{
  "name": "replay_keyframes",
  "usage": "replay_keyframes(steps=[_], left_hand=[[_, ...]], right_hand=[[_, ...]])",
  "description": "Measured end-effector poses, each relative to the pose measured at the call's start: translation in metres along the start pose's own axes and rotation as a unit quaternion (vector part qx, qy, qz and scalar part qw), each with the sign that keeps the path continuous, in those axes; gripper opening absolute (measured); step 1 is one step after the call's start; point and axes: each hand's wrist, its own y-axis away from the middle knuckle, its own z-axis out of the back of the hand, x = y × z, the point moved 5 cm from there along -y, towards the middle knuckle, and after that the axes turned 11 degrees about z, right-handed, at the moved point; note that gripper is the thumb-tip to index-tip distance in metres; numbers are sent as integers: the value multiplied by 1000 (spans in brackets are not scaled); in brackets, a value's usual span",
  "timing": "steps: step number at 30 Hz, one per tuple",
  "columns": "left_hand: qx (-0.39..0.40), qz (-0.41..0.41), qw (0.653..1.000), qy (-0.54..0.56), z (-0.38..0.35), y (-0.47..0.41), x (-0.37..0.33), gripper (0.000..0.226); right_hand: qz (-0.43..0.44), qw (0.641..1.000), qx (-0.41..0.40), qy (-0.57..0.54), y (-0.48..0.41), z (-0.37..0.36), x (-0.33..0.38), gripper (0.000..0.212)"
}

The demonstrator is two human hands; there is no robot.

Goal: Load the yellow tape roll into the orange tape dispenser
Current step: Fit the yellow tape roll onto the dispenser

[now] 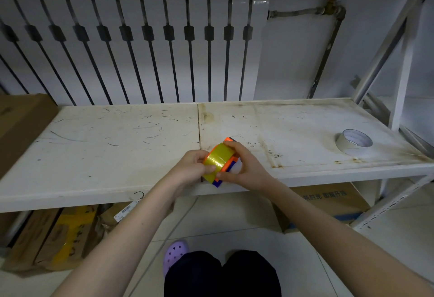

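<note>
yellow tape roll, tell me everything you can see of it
The yellow tape roll is a wide ring of glossy, translucent yellow tape, its curved outer face turned up toward the camera. It sits against the orange tape dispenser, held above the front edge of the white shelf. Both hands grip it: left hand on its left side, right hand over the top and right. Its core is hidden.

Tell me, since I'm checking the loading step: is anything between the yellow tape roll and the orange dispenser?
Nothing visible: the glossy yellow tape roll already sits against the orange plastic dispenser, held by the left hand and right hand.
</note>
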Motion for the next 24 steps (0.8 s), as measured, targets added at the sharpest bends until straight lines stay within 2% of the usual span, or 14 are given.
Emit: replay_keyframes(steps=[2,4,7,9,11,14,18,21,24], left_hand=[[-21,7,1000,21,2,0,0,14],[-34,19,998,46,3,0,0,8],[-52,39,994,85,2,-2,0,18],[-64,46,992,102,3,-6,2,25],[-75,55,991,99,6,-7,5,26],[-69,69,993,63,6,-6,8,21],[-76,125,980,134,5,-4,7,4],[-64,115,976,175,2,-6,1,16],[-66,117,975,174,2,-9,2,15]], right_hand=[[41,996,-35,70,0,2,11,85],[116,978,-53,167,0,-2,25,84],[178,955,-34,233,-1,-10,33,80],[142,976,-10,164,-4,-9,28,79],[45,996,6,78,-8,-8,17,81],[-36,998,29,37,-10,-10,7,83],[7,994,11,108,-8,-11,19,87],[63,984,2,165,-8,-15,26,90],[67,984,10,167,-10,-13,25,91]])
